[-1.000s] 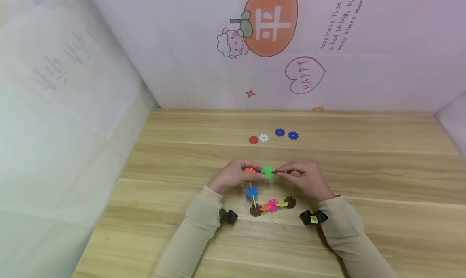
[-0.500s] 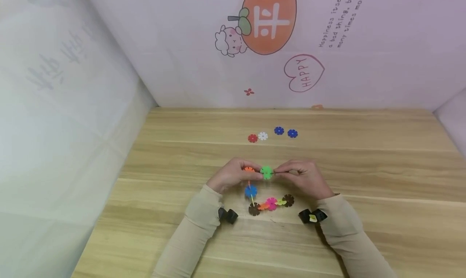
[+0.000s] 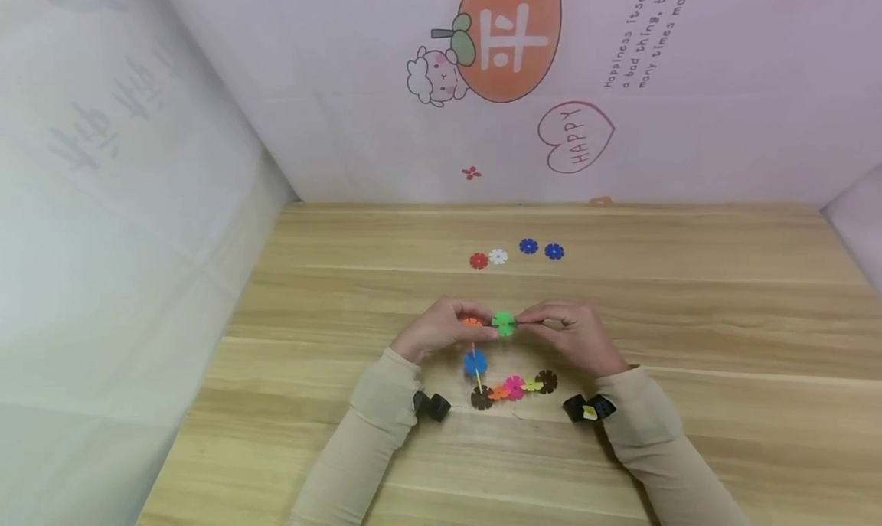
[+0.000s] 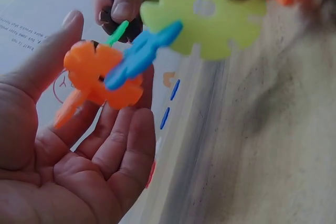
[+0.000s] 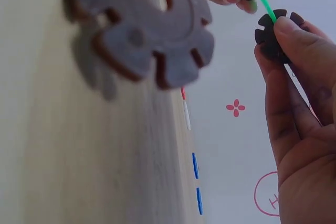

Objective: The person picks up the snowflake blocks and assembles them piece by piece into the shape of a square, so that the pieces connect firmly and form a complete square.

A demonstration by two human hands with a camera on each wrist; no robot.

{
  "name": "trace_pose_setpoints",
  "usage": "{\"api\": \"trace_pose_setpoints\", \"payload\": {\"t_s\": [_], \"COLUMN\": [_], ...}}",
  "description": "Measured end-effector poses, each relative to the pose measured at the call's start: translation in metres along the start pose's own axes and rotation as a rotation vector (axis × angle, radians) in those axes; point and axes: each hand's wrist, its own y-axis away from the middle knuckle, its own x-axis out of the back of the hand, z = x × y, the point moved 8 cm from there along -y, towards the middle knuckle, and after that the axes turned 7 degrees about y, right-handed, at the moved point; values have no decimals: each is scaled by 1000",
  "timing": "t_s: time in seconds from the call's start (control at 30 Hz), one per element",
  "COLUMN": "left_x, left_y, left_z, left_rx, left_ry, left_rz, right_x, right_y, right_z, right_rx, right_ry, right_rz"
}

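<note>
In the head view my left hand grips a chain of interlocked plastic snowflake discs at its upper left corner, by an orange disc. A green disc stands between both hands. My right hand pinches a dark brown disc between thumb and fingers; the green disc's edge meets that brown disc's rim in the right wrist view. From my left hand the chain runs down through a blue disc to a brown disc, then right past a pink disc to another brown disc.
Beyond the hands, a red disc, a white disc and two blue discs, one at the right, lie loose on the wooden table. A printed white sheet rises behind the table's back edge.
Both hands keep their holds on the chain and the brown disc. The green disc has shifted very slightly left and its face has turned a little; the head view has moved slightly too.
</note>
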Motion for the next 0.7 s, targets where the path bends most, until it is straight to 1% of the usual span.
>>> {"api": "trace_pose_setpoints", "payload": {"t_s": [0.13, 0.23, 0.3, 0.5, 0.7], "left_x": [-4, -4, -4, 0, -1], "left_y": [1, 1, 1, 1, 2], "left_z": [1, 3, 3, 0, 2], "left_rx": [-3, -23, -32, -29, -40], "left_ry": [-13, -49, -79, -136, -141], "left_rz": [-28, -42, -39, -2, -9], "right_x": [1, 1, 1, -4, -10], "right_y": [0, -1, -1, -5, -11], "right_z": [0, -2, -3, -7, -8], "right_rx": [41, 72, 83, 98, 70], "right_ry": [-23, -5, 22, 70, 81], "right_rz": [3, 9, 3, -75, -152]}}
